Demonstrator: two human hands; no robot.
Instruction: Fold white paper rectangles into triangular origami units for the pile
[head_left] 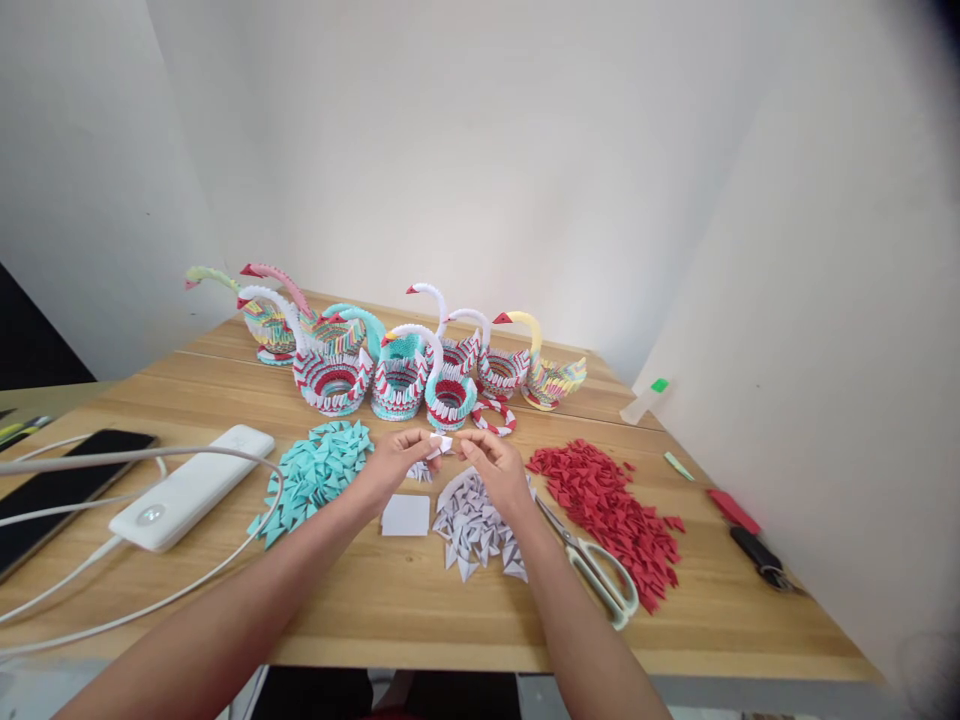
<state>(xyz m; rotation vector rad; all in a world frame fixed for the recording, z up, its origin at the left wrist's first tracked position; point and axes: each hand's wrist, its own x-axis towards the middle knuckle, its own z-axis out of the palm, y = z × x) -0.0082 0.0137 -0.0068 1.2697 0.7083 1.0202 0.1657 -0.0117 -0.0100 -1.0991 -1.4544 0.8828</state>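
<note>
A small folded piece of white paper (441, 444) is pinched between both hands above the middle of the table. My left hand (396, 462) grips its left side with thumb and fingertips. My right hand (496, 468) closes on its right edge, thumb uppermost. Under my right hand lies a pile of white folded paper triangles (471, 520). A stack of flat white paper rectangles (406, 515) rests just below my left hand. A few more white folded pieces (420, 471) show between the hands, partly hidden.
Teal triangles (319, 470) are heaped left, red triangles (607, 510) right. Scissors (600, 575) lie beside the red heap. Several paper swans (334, 385) and a red-white ring (494, 417) stand behind. At left are a power bank (195, 490), a phone (71, 490) and cables.
</note>
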